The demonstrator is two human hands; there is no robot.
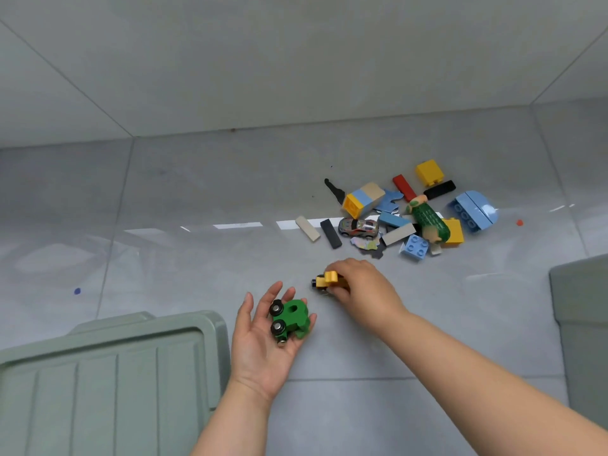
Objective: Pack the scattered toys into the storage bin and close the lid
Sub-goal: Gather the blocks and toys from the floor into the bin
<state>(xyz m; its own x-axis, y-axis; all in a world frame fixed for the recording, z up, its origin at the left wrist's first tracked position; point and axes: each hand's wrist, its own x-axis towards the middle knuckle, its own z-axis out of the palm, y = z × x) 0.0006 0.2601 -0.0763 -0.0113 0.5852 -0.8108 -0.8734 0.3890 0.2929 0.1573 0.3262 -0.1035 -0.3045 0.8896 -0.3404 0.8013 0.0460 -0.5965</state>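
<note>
Lid lies on the floor at the lower left, off the bin. Just beside it the left grip is palm-up and relaxed, fingers loosely spread. The green car rests in it, wheels toward the camera, with its long axis running from wrist toward fingertips. Nothing clamps that car, so tilting the palm on the way across could let it roll off. The right grip pinches the yellow car, on the floor or just above it; hard to tell which. Its long axis lies left to right, dark end pointing toward the green car. Fingers cover much of it, so the hold could be shallow and slip. Beyond, the pile of toys waits. The bin stands at the far right, well apart from both cars.
</note>
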